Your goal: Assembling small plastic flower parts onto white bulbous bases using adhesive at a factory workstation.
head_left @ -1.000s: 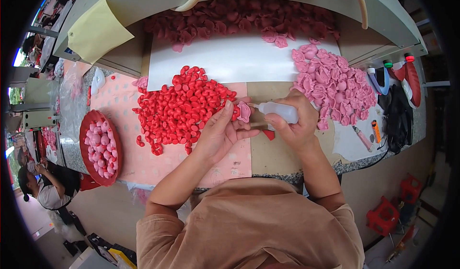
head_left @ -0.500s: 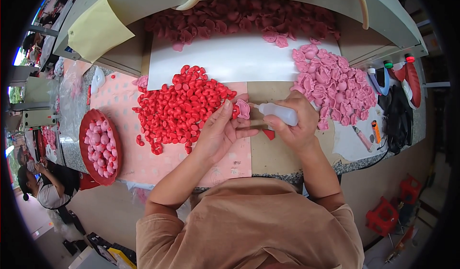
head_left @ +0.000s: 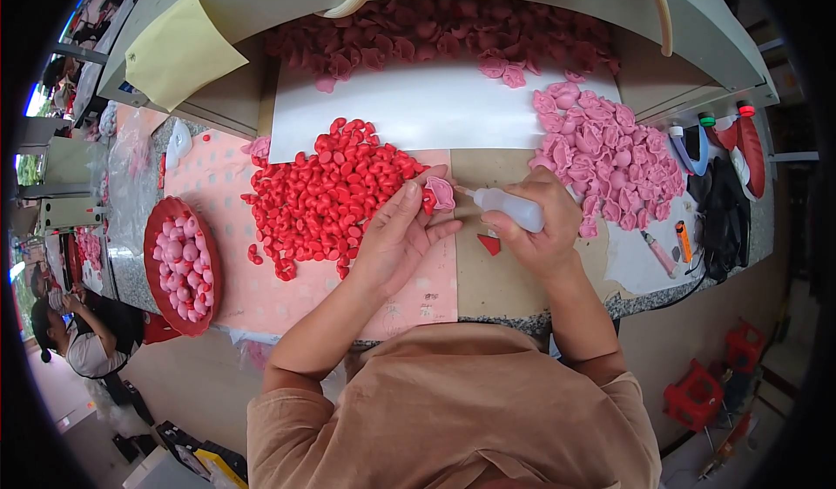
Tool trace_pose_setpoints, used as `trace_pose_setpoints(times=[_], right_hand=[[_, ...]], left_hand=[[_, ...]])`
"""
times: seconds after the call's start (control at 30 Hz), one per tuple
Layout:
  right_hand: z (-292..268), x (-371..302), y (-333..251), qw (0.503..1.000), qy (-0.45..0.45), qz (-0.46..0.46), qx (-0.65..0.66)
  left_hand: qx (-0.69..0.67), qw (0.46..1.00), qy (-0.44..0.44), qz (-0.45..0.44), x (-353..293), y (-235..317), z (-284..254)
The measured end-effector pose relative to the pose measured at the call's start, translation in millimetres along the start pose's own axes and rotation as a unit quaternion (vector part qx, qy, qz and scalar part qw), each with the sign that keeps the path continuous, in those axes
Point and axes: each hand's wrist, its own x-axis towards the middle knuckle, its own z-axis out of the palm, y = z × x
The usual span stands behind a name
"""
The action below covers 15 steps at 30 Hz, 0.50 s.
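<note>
My left hand [head_left: 394, 241] is closed at the fingertips on a small pink cup-like piece [head_left: 441, 195], with a red piece [head_left: 428, 202] against its left side. Its hollow side is turned toward the right. My right hand [head_left: 550, 232] wraps round a translucent white squeeze bottle [head_left: 514, 208], held nearly level. The bottle's thin nozzle points left and its tip is close to the pink piece; whether they touch I cannot tell. Left of my left hand lies a heap of glossy red pieces [head_left: 326, 197]. A pile of pink cup-like pieces [head_left: 610, 154] lies beyond my right hand.
More pink pieces [head_left: 435, 32] fill the back under the grey housing [head_left: 718, 45]. A red basket [head_left: 155, 271] with pink-and-red balls stands at the left. Near the right edge lie an orange cutter [head_left: 684, 241] and a black bag [head_left: 724, 210]. A person [head_left: 91, 345] is at far left.
The pink piece has turned a little and shifted slightly in my left fingers. The lower fingers of that hand have moved. My right hand and the bottle have shifted slightly right.
</note>
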Motion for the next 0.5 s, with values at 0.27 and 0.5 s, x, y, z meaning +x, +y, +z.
trace_pose_setpoints(times=[0.27,0.5], right_hand=[[0.9,-0.8,-0.9,1.0,0.003,-0.014,-0.023],[0.9,-1.0,0.7,0.999,0.006,-0.018,-0.029]], left_hand=[[0.002,1.0,0.01,0.028,-0.5,-0.8,-1.9],[-0.009,1.0,0.015,0.023,0.3,1.8,2.5]])
